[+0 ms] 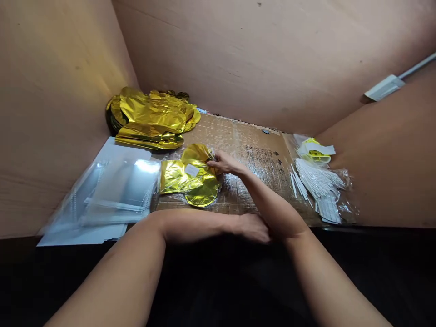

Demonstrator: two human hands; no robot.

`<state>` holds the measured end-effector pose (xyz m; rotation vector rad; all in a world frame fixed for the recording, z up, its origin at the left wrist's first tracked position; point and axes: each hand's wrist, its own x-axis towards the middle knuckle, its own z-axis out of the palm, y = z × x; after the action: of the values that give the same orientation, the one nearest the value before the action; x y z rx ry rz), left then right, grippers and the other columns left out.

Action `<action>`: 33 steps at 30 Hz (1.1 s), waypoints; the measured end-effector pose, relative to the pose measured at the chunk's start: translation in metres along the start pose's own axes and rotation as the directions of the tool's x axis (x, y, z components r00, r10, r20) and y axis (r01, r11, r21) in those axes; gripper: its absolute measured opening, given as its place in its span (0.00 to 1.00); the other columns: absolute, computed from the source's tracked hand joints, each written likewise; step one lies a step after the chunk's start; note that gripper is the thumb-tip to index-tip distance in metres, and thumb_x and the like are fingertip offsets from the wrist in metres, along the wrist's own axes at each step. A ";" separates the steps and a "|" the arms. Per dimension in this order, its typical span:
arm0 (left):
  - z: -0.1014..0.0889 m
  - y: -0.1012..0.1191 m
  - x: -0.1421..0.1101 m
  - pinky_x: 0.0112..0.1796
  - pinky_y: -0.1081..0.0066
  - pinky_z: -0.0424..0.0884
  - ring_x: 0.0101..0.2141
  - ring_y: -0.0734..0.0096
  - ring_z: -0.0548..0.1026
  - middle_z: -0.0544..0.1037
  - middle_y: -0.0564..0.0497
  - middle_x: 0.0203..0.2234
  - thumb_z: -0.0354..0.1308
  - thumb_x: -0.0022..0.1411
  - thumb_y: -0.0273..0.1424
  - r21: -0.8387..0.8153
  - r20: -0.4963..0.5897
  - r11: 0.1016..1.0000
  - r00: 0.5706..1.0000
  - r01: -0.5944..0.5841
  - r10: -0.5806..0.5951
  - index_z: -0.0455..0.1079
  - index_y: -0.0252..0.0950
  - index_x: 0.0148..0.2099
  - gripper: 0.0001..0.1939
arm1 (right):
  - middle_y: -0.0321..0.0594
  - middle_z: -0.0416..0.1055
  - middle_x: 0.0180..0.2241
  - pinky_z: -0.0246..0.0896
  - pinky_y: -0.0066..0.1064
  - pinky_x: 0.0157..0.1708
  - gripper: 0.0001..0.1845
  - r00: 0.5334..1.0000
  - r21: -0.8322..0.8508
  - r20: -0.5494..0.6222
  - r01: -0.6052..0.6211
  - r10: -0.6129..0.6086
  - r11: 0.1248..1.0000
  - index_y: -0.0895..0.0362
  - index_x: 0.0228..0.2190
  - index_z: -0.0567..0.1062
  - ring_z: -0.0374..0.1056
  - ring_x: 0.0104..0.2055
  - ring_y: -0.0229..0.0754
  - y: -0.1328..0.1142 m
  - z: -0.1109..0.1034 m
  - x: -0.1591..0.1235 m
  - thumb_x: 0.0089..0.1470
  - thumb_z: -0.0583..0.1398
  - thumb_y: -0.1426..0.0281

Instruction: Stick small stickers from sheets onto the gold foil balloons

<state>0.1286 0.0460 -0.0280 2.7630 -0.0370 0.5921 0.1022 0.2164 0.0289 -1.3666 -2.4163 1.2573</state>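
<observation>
My right hand (225, 163) pinches the upper edge of a gold foil balloon (200, 186), which lies flat on the cardboard sheet (254, 152) with a small white label on it. My left hand (254, 228) rests at the sheet's front edge, just below that balloon, holding nothing. My right forearm crosses above it. A heap of gold foil balloons (151, 119) lies at the far left corner of the sheet. Left of my hands is a stack of clear plastic bags (121, 193).
White plastic sticks (318, 181) lie in loose plastic at the right, next to a bundle of yellow and white pieces (315, 152). Tan walls (272, 54) rise behind and to both sides. A white cable fitting (384, 87) sits high on the right. A dark edge runs along the front.
</observation>
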 end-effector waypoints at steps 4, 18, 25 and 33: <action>0.002 -0.005 0.000 0.27 0.65 0.72 0.33 0.63 0.81 0.83 0.48 0.31 0.62 0.68 0.25 0.084 0.034 0.972 0.975 -0.220 0.218 0.77 0.40 0.39 0.06 | 0.35 0.70 0.30 0.59 0.30 0.33 0.19 0.993 0.399 -0.118 0.020 0.029 0.917 0.57 0.33 0.72 0.63 0.31 0.37 0.043 -0.041 -0.065 0.49 0.69 0.57; -0.174 -0.060 -0.015 0.26 0.71 0.75 0.24 0.74 0.77 0.79 0.56 0.26 0.63 0.66 0.33 -0.353 -0.928 0.927 0.075 0.130 -0.364 0.76 0.41 0.42 0.04 | 0.44 0.77 0.40 0.60 0.41 0.48 0.11 0.809 -0.641 -0.436 0.029 -0.394 0.767 0.53 0.37 0.76 0.68 0.45 0.47 0.032 -0.033 -0.250 0.69 0.54 0.73; -0.110 -0.116 -0.024 0.35 0.64 0.75 0.31 0.65 0.78 0.83 0.47 0.31 0.64 0.63 0.41 -0.429 -0.164 0.705 0.718 0.565 -0.676 0.79 0.36 0.39 0.13 | 0.45 0.81 0.52 0.62 0.46 0.58 0.12 0.804 -0.398 -0.499 0.118 -0.322 0.910 0.52 0.45 0.81 0.74 0.56 0.50 0.098 0.101 -0.297 0.63 0.59 0.73; -0.068 -0.105 -0.024 0.61 0.45 0.63 0.63 0.41 0.64 0.69 0.39 0.68 0.64 0.66 0.52 0.082 0.088 0.813 0.809 0.576 -0.581 0.77 0.40 0.58 0.27 | 0.51 0.79 0.48 0.62 0.46 0.54 0.19 0.506 0.041 -0.798 -0.496 0.327 0.867 0.56 0.52 0.78 0.72 0.51 0.55 0.117 0.050 -0.302 0.67 0.61 0.58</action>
<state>0.0889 0.1662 -0.0106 2.6380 0.7834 0.2720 0.3377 -0.0100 0.0038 -2.0747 -1.6258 0.2581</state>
